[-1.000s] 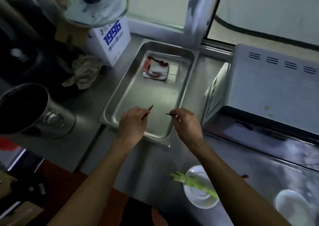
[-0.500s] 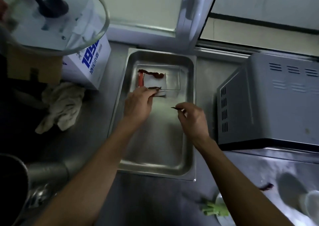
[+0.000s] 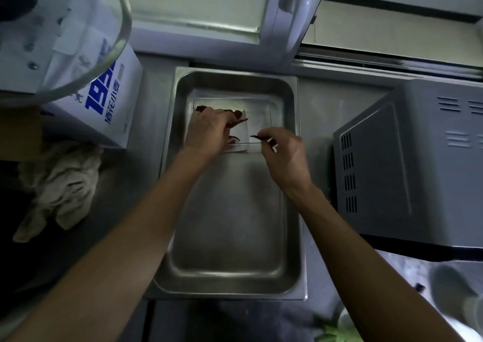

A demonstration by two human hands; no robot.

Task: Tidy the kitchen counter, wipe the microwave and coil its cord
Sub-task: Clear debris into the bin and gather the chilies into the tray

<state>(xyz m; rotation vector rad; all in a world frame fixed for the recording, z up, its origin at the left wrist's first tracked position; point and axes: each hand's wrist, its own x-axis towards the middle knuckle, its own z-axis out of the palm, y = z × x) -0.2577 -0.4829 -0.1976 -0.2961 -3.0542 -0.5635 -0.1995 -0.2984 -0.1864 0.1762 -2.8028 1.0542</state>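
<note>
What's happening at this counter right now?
A person is gathering dried red chilies into a small clear dish inside a steel tray. The left hand holds one chili over the dish, and the right hand pinches another at its edge. The microwave beside the tray is untouched.

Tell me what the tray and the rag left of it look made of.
Tray: looks like stainless steel, brushed and dull, with soft grey reflections and rounded pressed corners. Rag: seems to be soft woven cloth, off-white, crumpled into loose folds; the exact fibre can't be told.
</note>
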